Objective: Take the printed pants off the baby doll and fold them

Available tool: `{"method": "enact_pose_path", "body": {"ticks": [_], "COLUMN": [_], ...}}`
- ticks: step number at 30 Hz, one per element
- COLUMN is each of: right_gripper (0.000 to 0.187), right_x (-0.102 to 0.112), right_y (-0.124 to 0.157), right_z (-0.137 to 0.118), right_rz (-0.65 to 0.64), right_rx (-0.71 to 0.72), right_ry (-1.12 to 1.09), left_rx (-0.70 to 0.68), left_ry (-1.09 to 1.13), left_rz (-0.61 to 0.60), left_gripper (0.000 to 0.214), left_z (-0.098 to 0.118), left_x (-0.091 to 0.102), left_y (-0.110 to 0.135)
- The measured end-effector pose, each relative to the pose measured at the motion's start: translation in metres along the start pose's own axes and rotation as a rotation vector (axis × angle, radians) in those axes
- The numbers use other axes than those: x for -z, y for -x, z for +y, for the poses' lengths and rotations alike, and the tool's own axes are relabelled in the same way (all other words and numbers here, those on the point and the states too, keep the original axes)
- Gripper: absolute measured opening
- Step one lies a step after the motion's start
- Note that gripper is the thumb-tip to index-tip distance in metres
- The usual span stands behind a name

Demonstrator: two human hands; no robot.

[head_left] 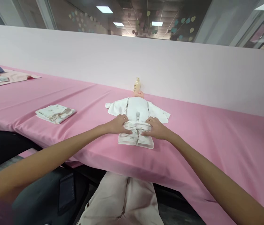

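Small white baby pants point(136, 137) with a faint print lie on the pink-covered table, legs toward me. My left hand point(118, 124) grips the left side of the bunched waistband, thumb over the cloth. On the opposite side, my right hand point(157, 128) holds the waistband the same way. Just beyond the pants, a white baby top point(119, 107) is spread with both sleeves out. A smooth white padded shape point(137, 107) with a small grey mark lies in its middle; I cannot tell what it is.
Behind the top stand a cream pump bottle point(136, 85) and a peach-coloured object point(138, 93), near the white wall point(132, 59). A folded printed cloth point(55, 113) lies left on the pink table cover point(87, 103). A phone point(66, 193) rests on a dark seat below.
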State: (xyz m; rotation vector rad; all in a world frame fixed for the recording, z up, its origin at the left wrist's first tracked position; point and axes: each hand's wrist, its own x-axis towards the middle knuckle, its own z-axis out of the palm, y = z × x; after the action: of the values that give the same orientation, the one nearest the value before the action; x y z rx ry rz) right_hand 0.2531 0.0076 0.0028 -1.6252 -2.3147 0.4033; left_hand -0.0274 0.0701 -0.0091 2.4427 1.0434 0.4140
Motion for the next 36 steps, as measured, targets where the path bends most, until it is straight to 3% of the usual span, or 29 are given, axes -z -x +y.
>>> {"method": "enact_pose_path", "body": {"ticks": [3, 6, 8, 15, 22, 25, 29, 33, 36], "right_gripper": [0.064, 0.066, 0.069, 0.043, 0.027, 0.007, 0.045, 0.039, 0.026], "right_x": [0.004, 0.008, 0.009, -0.011, -0.029, -0.04, -0.058, -0.059, -0.039], "right_y": [0.009, 0.017, 0.019, 0.029, 0.062, 0.076, 0.095, 0.108, 0.114], "right_z": [-0.001, 0.0, 0.0, -0.003, -0.012, -0.013, -0.016, -0.023, -0.033], "right_rz": [-0.114, -0.263, -0.279, -0.133, 0.113, 0.208, 0.345, 0.338, 0.279], "right_rx": [-0.019, -0.114, -0.133, -0.049, 0.022, 0.079, 0.199, 0.225, 0.237], "right_ry": [-0.041, -0.081, -0.087, -0.051, 0.175, 0.283, 0.387, 0.325, 0.15], "left_rx": [-0.058, -0.003, 0.016, -0.05, -0.196, -0.264, -0.388, -0.391, -0.331], "left_ry": [-0.021, -0.03, -0.077, -0.284, -0.356, -0.404, -0.489, -0.44, -0.313], "left_rz": [-0.07, -0.166, -0.155, -0.057, 0.122, 0.184, 0.266, 0.207, 0.085], "left_gripper": [0.059, 0.064, 0.07, 0.056, 0.039, 0.029, 0.02, 0.018, 0.021], "left_z": [0.004, 0.007, 0.009, 0.014, 0.014, 0.014, 0.013, 0.022, 0.039], "left_x": [0.004, 0.006, 0.004, -0.022, -0.034, -0.04, -0.051, -0.048, -0.026], "left_y": [0.007, 0.011, 0.012, 0.017, 0.048, 0.063, 0.079, 0.089, 0.094]}}
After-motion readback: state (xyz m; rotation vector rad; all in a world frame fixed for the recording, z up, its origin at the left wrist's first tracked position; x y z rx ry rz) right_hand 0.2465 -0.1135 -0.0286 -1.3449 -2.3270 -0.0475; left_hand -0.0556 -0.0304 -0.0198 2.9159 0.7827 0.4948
